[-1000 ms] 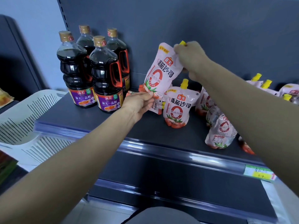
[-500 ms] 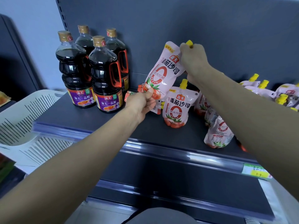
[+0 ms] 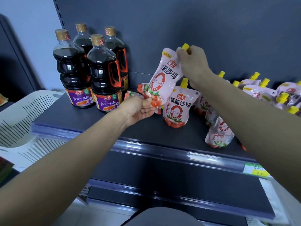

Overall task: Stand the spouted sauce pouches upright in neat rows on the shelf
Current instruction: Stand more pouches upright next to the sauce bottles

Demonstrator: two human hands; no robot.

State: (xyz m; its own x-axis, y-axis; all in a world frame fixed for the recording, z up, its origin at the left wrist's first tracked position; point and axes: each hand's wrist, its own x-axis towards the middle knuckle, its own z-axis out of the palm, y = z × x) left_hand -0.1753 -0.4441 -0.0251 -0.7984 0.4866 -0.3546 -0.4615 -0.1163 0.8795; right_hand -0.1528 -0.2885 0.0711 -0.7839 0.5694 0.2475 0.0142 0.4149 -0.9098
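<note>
On the raised pouch [image 3: 164,79], right hand [image 3: 193,66] pinches the spout [image 3: 185,46], left hand [image 3: 138,108] grips the base. Lowered askew, it could topple the standing pouch [image 3: 176,110] at five o'clock.

Four dark sauce bottles [image 3: 73,67], gold caps, purple labels, upright in two pairs, packed close together. Orange handles on the two right ones. White slatted basket [image 3: 24,115] left of them, lower down. Grey back panel [image 3: 211,22] behind, pale wall [image 3: 29,22] far left. Green-yellow price tag [image 3: 254,171] lower right, print blurred. Coloured packs [image 3: 4,167] at left edge, possibly snacks.
</note>
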